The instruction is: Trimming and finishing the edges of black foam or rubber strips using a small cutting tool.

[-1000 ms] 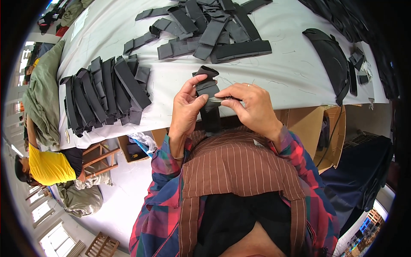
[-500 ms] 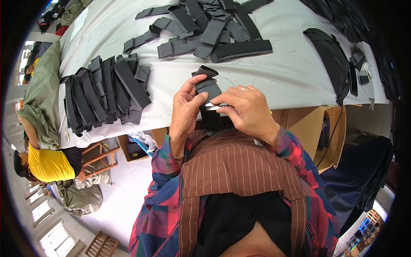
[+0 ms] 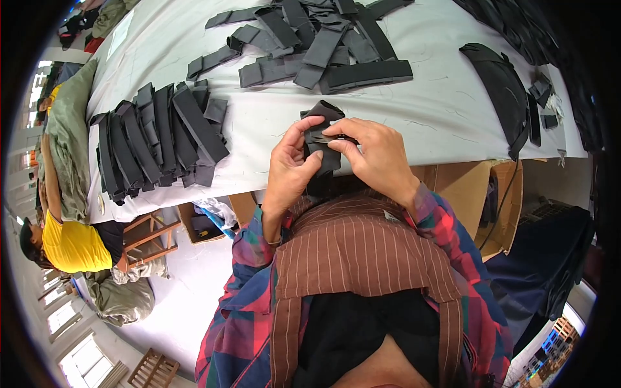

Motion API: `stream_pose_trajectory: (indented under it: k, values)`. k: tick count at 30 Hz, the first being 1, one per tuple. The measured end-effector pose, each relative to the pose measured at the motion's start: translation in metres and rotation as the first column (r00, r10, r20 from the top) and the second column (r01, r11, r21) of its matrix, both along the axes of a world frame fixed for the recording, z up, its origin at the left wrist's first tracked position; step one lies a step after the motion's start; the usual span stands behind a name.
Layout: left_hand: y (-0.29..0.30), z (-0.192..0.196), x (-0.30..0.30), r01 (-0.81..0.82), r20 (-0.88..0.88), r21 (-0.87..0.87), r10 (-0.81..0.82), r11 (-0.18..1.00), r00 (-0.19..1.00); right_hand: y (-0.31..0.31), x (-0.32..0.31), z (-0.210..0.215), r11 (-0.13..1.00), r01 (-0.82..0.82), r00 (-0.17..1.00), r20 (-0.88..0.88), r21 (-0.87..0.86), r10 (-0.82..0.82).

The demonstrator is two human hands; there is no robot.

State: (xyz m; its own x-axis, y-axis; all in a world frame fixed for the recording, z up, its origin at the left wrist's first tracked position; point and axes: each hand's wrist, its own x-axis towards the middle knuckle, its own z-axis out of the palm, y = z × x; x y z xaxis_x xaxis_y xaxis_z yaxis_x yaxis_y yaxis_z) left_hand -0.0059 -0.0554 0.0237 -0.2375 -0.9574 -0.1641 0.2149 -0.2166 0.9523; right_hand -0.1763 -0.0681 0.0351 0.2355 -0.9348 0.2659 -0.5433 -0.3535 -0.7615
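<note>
Two hands meet over the near edge of the table (image 3: pixel 414 129), both closed on one small dark fabric piece (image 3: pixel 321 139) held just above the cloth. The left hand (image 3: pixel 291 171) pinches its lower part between thumb and fingers, while the right hand (image 3: pixel 375 155) presses the top with its fingertips. The piece looks soft and folded, so I judge that a loose pinch could let a fold spring open or slip. It hangs right at the table edge, and a dropped piece could fall to the floor. The row of dark strips (image 3: pixel 155 139) lies well apart to the left, and the heap of strips (image 3: pixel 310 45) farther back.
</note>
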Motion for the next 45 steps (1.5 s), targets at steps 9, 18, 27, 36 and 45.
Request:
stream_pose_trajectory:
  k: [9, 18, 27, 36, 45]
  values:
    - [0.001, -0.003, -0.001, 0.045, 0.016, -0.029, -0.045, 0.999, 0.999, -0.002, -0.003, 0.005, 0.994, -0.054, 0.997, -0.056, 0.09, 0.059]
    - [0.0, -0.007, 0.009, -0.008, -0.186, 0.229, 0.051, 0.973, 0.981, 0.004, -0.012, -0.001, 0.984, -0.001, 0.977, 0.212, 0.179, -0.038]
    - [0.0, -0.006, 0.001, 0.023, -0.036, 0.045, -0.022, 0.999, 0.999, 0.005, -0.009, 0.008, 0.994, -0.094, 0.996, -0.001, 0.052, 0.094]
    - [0.001, -0.005, -0.002, 0.075, 0.043, -0.031, -0.074, 0.997, 0.996, 0.002, -0.003, 0.003, 0.989, -0.13, 0.991, -0.046, -0.07, 0.127]
    - [0.0, -0.004, 0.007, 0.03, -0.176, 0.133, -0.007, 0.991, 0.984, 0.004, -0.014, 0.01, 0.992, 0.016, 0.971, 0.234, 0.122, -0.045]
